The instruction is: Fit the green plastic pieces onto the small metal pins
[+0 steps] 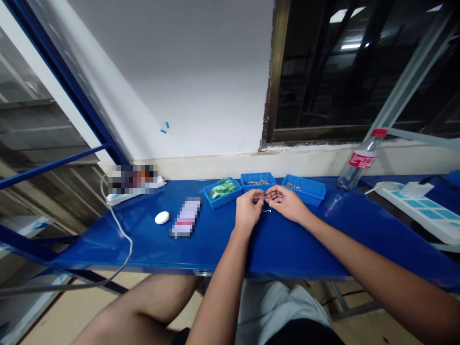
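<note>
My left hand (pixel 248 207) and my right hand (pixel 284 202) meet fingertip to fingertip over the blue table. Both are closed in a pinch around something small between them, too tiny to name. Just below the fingertips a small metal screw (pixel 267 211) lies on the tabletop. Behind the hands stand two blue bins, a middle bin (pixel 258 175) and a right bin (pixel 312 190). Small metal parts (pixel 259 182) lie in the middle one, and more metal parts (pixel 293 186) in the right one. A left blue bin (pixel 214 205) holds green plastic packets (pixel 222 188).
A white round case (pixel 162 218) and a blurred-out flat object (pixel 186 218) lie on the left. A plastic bottle (pixel 362 160) stands at the back right, near a white power strip (pixel 427 213). On the left, a cable (pixel 126 239) hangs over the table edge.
</note>
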The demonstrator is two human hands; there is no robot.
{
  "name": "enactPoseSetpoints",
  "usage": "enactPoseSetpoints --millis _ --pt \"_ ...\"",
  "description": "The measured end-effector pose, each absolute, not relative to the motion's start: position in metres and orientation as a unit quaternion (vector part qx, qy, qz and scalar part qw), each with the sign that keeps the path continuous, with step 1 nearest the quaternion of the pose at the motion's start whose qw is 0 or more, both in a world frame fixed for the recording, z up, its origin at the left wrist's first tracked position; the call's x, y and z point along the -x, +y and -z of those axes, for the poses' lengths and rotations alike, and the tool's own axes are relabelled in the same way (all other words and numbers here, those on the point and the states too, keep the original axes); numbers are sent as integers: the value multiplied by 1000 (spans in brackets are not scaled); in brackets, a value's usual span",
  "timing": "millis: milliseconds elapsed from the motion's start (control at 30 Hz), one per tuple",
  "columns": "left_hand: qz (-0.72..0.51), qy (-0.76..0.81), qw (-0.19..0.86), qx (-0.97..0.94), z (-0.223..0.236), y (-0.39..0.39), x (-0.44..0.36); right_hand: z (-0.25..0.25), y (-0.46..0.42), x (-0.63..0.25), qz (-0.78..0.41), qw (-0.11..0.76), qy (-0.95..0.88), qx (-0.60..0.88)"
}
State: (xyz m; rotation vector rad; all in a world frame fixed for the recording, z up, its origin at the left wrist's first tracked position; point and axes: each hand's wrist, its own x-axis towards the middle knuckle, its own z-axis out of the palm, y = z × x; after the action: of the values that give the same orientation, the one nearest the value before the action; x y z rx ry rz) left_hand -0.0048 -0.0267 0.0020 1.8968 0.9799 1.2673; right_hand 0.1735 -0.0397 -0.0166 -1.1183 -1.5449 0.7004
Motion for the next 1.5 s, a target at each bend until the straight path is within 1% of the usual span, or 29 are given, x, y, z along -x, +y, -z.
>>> enactPoseSetpoints --millis 167,333,433,633,900,1000,1167,1333,1500 --pt "-469 398 313 -723 -10 -34 6 12 -43 -174 -235 508 -675 481" --pt "-429 404 285 -756 -12 -38 8 10 -44 -176 -231 512 -681 470" --pt "-425 397 289 -761 -10 -37 8 8 -44 -176 -218 508 -692 465" --pt "-428 417 313 -738 -3 -30 7 12 -43 -175 -249 524 -664 472" --pt "-435 408 287 -750 -4 -30 7 17 -41 -173 -285 520 -652 473" --pt "-439 409 287 -747 -6 -32 6 16 -42 -172 -275 520 -654 477" --pt "-434 423 273 -747 -10 -36 8 10 -43 -175 -205 498 -685 490" --pt "-421 398 284 -764 -11 -37 9 9 -44 -176 -226 512 -684 467" --pt "-425 414 310 -743 -6 -32 8 11 -43 -176 -243 516 -676 466"
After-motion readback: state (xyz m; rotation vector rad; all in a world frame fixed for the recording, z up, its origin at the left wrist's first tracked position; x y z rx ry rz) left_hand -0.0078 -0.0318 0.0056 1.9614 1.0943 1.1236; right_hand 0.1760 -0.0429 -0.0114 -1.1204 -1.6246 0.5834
